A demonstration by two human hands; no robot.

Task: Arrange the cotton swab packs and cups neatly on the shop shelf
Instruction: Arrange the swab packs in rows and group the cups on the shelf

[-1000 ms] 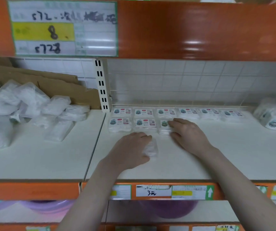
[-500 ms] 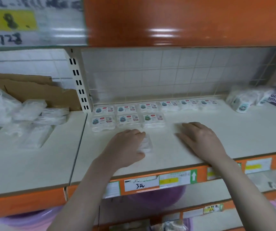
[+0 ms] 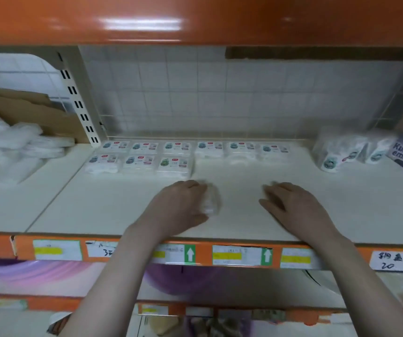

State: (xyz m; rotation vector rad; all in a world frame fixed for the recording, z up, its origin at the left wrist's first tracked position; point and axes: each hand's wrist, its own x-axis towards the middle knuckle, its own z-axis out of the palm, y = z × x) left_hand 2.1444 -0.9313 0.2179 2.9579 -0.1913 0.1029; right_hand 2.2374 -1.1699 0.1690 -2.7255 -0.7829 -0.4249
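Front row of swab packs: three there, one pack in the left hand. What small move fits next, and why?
Probably slide the pack held by the left hand forward into the gap right of the third front-row pack. The back row has six packs, the front only three, and the shelf there is bare. The right hand rests flat, free.

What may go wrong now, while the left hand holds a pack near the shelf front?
1. The left hand grips a slippery clear pack near the shelf edge; it might drop.
2. Placing it beside the front row could nudge those packs crooked.
3. The right hand could hit the cups.
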